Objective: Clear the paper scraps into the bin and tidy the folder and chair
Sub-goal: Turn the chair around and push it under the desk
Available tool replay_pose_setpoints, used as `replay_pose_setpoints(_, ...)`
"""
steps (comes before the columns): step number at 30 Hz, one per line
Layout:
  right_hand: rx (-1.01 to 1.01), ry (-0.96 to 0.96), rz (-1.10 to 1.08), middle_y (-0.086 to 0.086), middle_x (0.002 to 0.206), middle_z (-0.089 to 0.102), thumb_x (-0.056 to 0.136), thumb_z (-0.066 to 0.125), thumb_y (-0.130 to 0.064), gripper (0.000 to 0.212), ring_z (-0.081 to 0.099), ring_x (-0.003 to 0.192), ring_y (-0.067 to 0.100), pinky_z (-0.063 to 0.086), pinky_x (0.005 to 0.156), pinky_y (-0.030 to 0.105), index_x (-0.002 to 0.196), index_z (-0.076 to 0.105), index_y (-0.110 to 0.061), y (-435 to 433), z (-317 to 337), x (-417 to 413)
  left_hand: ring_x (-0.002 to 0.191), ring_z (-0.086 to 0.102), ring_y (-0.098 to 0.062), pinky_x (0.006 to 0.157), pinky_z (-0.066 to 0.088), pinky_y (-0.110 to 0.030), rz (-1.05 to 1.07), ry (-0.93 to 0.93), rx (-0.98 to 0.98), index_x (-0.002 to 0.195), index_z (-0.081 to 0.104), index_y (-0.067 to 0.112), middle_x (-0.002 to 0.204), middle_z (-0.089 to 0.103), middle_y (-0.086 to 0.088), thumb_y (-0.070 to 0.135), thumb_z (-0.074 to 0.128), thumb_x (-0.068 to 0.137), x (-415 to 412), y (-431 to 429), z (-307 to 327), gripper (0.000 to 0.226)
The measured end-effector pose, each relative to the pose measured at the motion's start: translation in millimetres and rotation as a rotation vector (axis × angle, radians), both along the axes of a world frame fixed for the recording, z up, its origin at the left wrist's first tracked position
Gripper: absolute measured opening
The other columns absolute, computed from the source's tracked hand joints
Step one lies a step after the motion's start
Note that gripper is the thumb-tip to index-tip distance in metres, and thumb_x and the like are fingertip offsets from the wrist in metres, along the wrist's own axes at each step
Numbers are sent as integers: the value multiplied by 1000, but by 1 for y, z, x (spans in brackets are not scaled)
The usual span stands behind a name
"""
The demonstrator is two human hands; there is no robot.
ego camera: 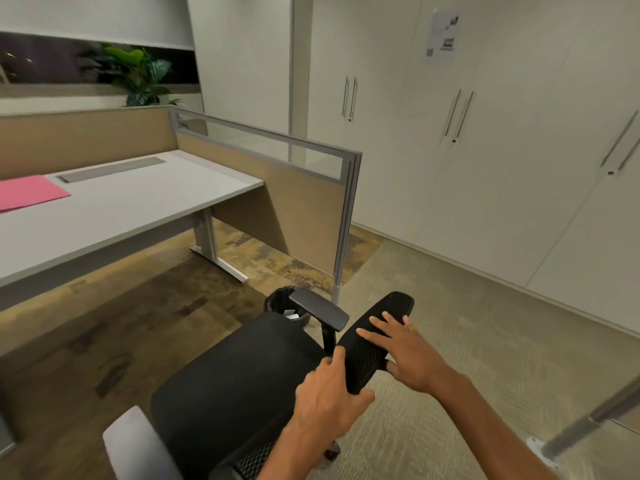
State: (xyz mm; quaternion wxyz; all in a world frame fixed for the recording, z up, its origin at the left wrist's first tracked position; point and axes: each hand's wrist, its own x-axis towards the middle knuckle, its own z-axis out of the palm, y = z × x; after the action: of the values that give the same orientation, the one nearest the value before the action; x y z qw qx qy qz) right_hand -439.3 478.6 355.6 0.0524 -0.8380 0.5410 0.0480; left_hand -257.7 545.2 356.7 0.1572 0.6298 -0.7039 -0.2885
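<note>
While the desk (138, 209) left of the chair (235, 368) carries the pink folder (27, 194), the chair stands pulled out, seemingly the step left. The bin (275, 301) just behind the chair holds white scraps (292, 315). The left hand (325, 400) grips its headrest (377, 327); the right hand (405, 355) rests spread on top.

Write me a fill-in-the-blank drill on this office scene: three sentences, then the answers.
1. The folder on the desk is ___ in colour.
2. The left hand and right hand both touch the black office ___.
3. White paper scraps lie inside the black ___ on the floor.
Missing words: pink; chair; bin.
</note>
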Motion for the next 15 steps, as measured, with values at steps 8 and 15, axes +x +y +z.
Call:
replay_pose_setpoints(8,46,10,392,-9,132,53,77,63,-29,59,42,129,11,18,117,37,133,46,-35,-54,4,-1,81,59,-13,74,55,-37,8,-52,-16,106,34,36,96,55,10,61,49,69,1,-11,-2,47)
replay_pose_setpoints(15,25,34,582,-17,120,57,69,59,-47,56,51,116,7,33,105,33,122,45,-37,-84,-10,-6,80,57,-9,71,52,-35,67,-52,14,107,35,40,95,55,15,64,49,66,-5,-19,-5,49)
